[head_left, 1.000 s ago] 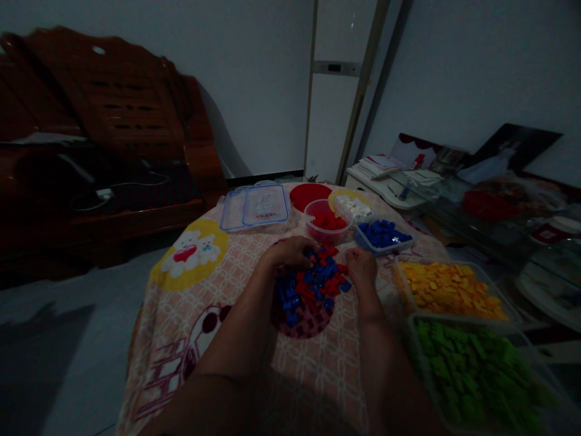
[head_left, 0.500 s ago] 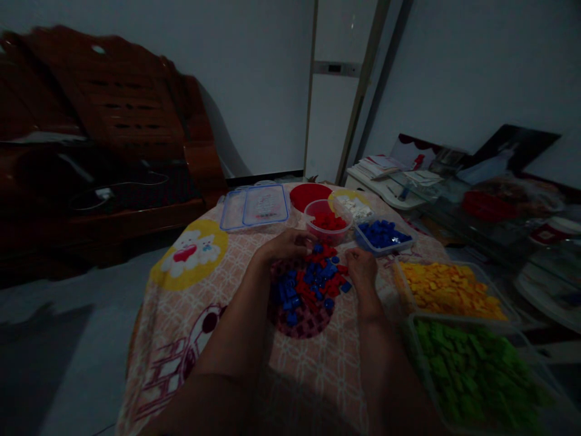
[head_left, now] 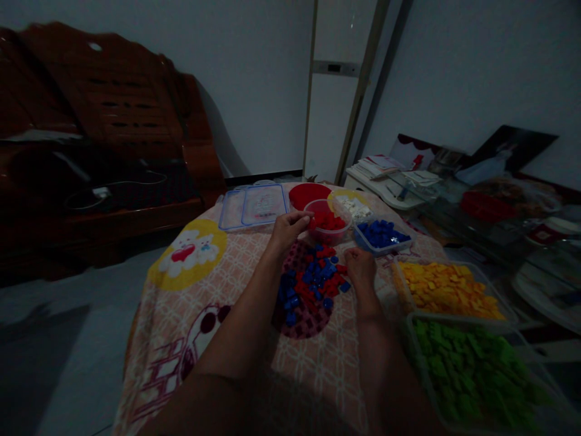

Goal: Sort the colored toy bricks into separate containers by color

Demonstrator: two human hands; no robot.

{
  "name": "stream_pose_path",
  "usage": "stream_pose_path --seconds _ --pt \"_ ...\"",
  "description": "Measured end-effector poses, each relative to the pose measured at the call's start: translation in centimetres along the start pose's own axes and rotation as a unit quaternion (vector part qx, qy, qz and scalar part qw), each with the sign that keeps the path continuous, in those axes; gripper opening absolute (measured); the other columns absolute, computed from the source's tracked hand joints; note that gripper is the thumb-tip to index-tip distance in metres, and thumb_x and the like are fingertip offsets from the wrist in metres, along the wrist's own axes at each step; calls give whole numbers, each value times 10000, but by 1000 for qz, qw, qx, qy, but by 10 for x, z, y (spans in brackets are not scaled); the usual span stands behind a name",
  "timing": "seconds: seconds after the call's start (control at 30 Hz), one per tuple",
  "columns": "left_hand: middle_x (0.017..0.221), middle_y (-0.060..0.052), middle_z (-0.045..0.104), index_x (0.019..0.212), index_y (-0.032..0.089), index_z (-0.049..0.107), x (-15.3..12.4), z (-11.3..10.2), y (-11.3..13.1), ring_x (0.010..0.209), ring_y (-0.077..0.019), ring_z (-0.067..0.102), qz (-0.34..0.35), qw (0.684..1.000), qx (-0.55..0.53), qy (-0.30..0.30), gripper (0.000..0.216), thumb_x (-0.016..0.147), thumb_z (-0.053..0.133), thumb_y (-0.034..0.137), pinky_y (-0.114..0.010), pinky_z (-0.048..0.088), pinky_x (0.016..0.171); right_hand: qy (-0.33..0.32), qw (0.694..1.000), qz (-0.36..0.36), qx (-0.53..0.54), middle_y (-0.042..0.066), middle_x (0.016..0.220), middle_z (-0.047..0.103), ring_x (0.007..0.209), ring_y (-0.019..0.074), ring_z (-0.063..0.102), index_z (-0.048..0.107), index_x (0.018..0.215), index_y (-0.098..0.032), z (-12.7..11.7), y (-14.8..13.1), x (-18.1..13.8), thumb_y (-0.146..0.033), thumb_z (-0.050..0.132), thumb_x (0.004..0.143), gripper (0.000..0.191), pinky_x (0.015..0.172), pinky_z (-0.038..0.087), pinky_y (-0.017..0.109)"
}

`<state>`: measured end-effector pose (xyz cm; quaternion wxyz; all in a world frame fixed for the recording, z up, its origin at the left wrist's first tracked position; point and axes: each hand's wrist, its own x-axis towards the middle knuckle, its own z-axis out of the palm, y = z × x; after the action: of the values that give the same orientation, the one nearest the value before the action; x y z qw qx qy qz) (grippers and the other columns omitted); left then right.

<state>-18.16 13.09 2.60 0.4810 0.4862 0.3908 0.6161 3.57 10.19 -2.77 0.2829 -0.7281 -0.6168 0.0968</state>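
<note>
A pile of mixed red and blue bricks [head_left: 313, 281] lies on the patterned cloth [head_left: 190, 290] in front of me. My left hand [head_left: 287, 227] is raised beside the round tub of red bricks [head_left: 327, 221], fingers pinched together toward its rim; what they hold is too small to make out. My right hand [head_left: 359, 265] rests on the right edge of the pile with its fingers curled down among the bricks. A tub of blue bricks [head_left: 382, 235] stands just right of the red tub.
Clear lids [head_left: 255, 206] and a red lid [head_left: 307, 194] lie at the far side. A tub of white bricks [head_left: 354, 207], a tray of yellow bricks [head_left: 447, 289] and a tray of green bricks [head_left: 472, 369] line the right. A wooden bench [head_left: 100, 145] stands left.
My left hand has lifted off the far side of the pile and moved up to the red tub. My right hand has stayed at the pile's right edge.
</note>
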Motion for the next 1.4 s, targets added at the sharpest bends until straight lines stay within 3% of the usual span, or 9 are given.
stream_pose_path --seconds 0.2,0.43,0.57,0.67,0.83,1.03,1.2,1.4 --pt "1244 -139 697 1166 110 707 -5 16 0 1205 -281 614 34 998 41 -32 466 745 697 309 -419 451 1068 2 1000 8 0 62 855 757 767 193 643 786 885 -196 -1 -2 -1 -317 510 866 302 677 421 266" --pt "1322 -142 659 1253 127 668 -6 17 1 1287 -302 560 61 993 52 -90 520 775 663 332 -449 401 1116 0 1000 -13 -19 75 871 759 784 194 655 783 915 -186 -1 -1 -2 -321 474 893 338 690 416 271" --pt "1245 -144 697 1168 126 709 0 0 7 1177 -281 626 73 990 96 -67 467 759 692 350 -436 441 1063 0 1000 -12 -26 65 865 757 784 183 652 784 925 -195 -1 0 -2 -313 481 891 327 693 419 258" --pt "1066 -116 752 1047 118 749 3 -16 9 989 -245 682 44 980 172 -88 397 723 699 342 -381 513 928 0 1000 -13 -20 69 870 756 771 180 648 788 919 -194 -1 0 -1 -318 491 889 323 693 423 256" --pt "725 -25 740 798 149 774 0 -30 9 694 -172 652 -32 928 332 -167 209 668 681 284 -258 506 673 -2 1000 -2 -13 76 862 756 762 191 646 787 905 -194 0 0 0 -322 496 881 319 676 417 266" --pt "561 0 674 671 172 731 -11 -17 -1 487 -142 590 -160 876 354 -285 86 624 709 241 -225 426 496 2 1000 -13 -7 66 848 752 744 186 640 788 890 -200 3 3 1 -325 484 879 329 674 422 261" --pt "498 22 621 632 162 698 -13 -11 -6 430 -117 543 -174 877 340 -290 87 604 734 237 -206 389 449 3 1000 -12 -2 68 865 757 749 181 642 785 894 -195 2 3 0 -333 498 879 318 679 422 260" --pt "594 3 669 681 145 674 -10 -23 0 518 -125 596 -158 927 224 -255 197 632 745 323 -209 443 504 4 1000 -8 -1 66 839 752 756 186 644 782 874 -193 1 1 0 -313 488 873 318 675 411 266"
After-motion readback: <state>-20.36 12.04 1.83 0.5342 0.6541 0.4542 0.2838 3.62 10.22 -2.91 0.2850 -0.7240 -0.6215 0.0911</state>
